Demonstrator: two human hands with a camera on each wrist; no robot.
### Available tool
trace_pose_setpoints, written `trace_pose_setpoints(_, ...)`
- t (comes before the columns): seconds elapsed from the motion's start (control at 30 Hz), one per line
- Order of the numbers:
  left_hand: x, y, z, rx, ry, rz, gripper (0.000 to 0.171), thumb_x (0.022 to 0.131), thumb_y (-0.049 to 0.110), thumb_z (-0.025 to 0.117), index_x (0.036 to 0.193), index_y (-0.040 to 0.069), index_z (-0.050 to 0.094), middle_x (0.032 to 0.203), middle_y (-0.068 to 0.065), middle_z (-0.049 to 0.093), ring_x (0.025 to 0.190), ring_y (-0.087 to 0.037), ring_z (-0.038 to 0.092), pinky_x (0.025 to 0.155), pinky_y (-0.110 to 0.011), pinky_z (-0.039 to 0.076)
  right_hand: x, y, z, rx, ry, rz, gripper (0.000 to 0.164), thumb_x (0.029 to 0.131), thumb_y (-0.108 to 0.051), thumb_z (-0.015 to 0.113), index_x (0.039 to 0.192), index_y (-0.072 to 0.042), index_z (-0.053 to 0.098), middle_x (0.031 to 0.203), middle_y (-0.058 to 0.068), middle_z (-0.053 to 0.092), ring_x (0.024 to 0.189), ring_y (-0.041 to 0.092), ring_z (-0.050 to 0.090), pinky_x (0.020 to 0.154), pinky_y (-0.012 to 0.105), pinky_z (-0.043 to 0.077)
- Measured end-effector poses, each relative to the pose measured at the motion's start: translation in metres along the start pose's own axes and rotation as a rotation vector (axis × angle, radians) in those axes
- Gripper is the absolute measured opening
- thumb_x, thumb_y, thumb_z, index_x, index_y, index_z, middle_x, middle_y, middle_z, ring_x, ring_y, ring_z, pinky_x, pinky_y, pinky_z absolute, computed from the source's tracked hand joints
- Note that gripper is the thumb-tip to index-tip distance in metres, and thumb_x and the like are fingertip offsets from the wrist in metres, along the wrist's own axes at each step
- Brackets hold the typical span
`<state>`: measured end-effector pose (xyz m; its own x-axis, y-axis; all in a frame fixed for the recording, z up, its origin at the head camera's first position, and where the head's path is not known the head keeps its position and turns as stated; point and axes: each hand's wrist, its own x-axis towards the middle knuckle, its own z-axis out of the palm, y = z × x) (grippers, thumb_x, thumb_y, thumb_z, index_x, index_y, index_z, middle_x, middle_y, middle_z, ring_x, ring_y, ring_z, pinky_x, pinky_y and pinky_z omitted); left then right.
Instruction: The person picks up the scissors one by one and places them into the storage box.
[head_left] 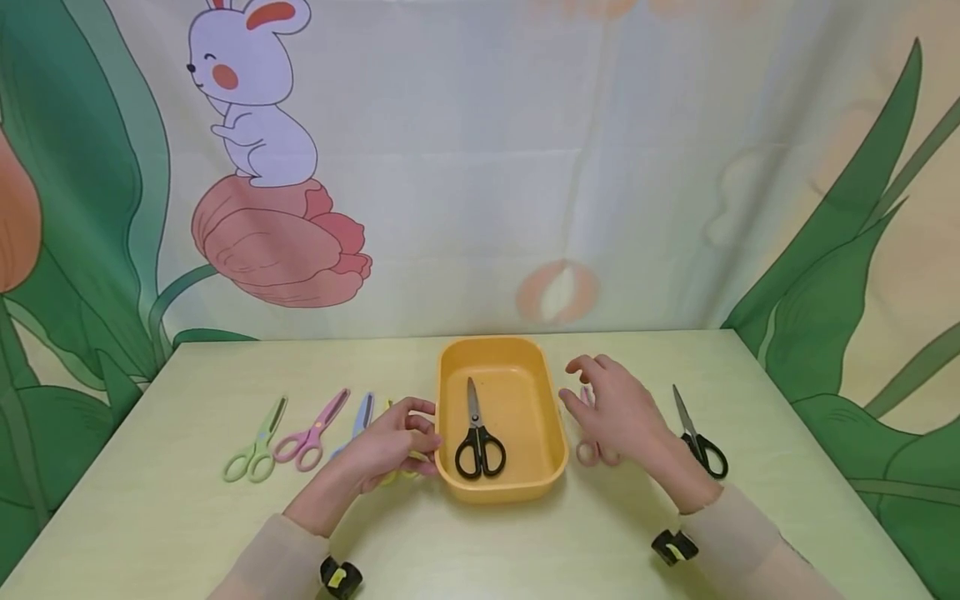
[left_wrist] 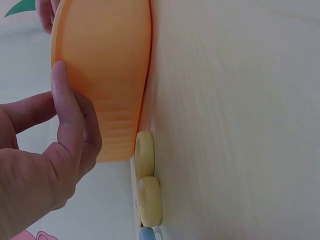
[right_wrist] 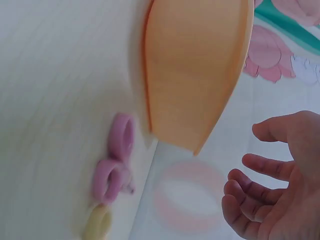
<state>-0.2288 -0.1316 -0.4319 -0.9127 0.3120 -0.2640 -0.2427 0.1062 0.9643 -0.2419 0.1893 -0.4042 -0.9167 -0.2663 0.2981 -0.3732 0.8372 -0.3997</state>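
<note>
A yellow plastic tray [head_left: 501, 492] holds black-handled scissors [head_left: 480, 442], their blades pointing away from me. At its left wall, my left hand [head_left: 390, 442] grips the rim, with fingers bent against the outer side. Yellow scissors [left_wrist: 145, 155] lie beside that hand, partly hidden by it in the head view. My right hand [head_left: 618, 408] hovers right of the tray, apart from it, fingers loosely bent and holding nothing. Beneath it are pink scissors [right_wrist: 120, 137], partly covered in the head view. A pale yellow loop [right_wrist: 99, 222] shows beside them in the right wrist view.
Green scissors [head_left: 258, 450], pink-purple scissors [head_left: 309, 446] and blue scissors [head_left: 363, 412] lie in a row at the left. Other black-handled scissors [head_left: 701, 446] lie at the right, near my forearm. A printed cloth [head_left: 465, 167] hangs behind the table [head_left: 480, 558].
</note>
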Motion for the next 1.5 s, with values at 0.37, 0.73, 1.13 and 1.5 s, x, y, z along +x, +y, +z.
trace_pose_setpoints(0.37, 0.001, -0.002, -0.001, -0.013, 0.005, -0.009, 0.049, 0.098, -0.007, 0.059, 0.141, -0.008, 0.037, 0.105, -0.018, 0.052, 0.08, -0.028, 0.065, 0.069, -0.036, 0.062, -0.015, 0.034, -0.014, 0.013, -0.018, 0.071, 0.034, 0.098, -0.027, 0.069, 0.125, -0.007, 0.063, 0.104, 0.012, 0.064, 0.084, 0.026, 0.06, 0.069, 0.041, 0.052)
trace_pose_setpoints(0.73, 0.002, -0.002, -0.001, -0.018, -0.004, -0.005, 0.049, 0.097, -0.007, 0.06, 0.141, -0.007, 0.038, 0.107, -0.019, 0.052, 0.08, -0.029, 0.066, 0.071, -0.039, 0.062, -0.028, 0.062, -0.026, -0.051, -0.178, 0.15, 0.043, 0.099, -0.026, 0.067, 0.13, 0.002, 0.058, 0.11, 0.022, 0.062, 0.093, 0.031, 0.06, 0.076, 0.049, 0.054)
trace_pose_setpoints(1.13, 0.001, -0.002, -0.001, -0.021, 0.009, -0.008, 0.049, 0.097, -0.007, 0.061, 0.14, -0.007, 0.038, 0.107, -0.019, 0.051, 0.081, -0.029, 0.065, 0.072, -0.04, 0.062, -0.043, 0.088, -0.031, -0.098, -0.288, 0.204, 0.042, 0.098, -0.023, 0.066, 0.127, 0.006, 0.059, 0.111, 0.025, 0.061, 0.093, 0.033, 0.059, 0.079, 0.054, 0.053)
trace_pose_setpoints(1.5, 0.001, -0.003, -0.001, -0.025, 0.005, -0.006, 0.05, 0.097, -0.006, 0.062, 0.141, -0.007, 0.038, 0.106, -0.018, 0.052, 0.081, -0.029, 0.065, 0.073, -0.041, 0.062, -0.053, 0.097, -0.04, -0.124, -0.366, 0.238, 0.038, 0.096, -0.016, 0.063, 0.126, 0.007, 0.057, 0.107, 0.027, 0.055, 0.092, 0.037, 0.057, 0.077, 0.055, 0.051)
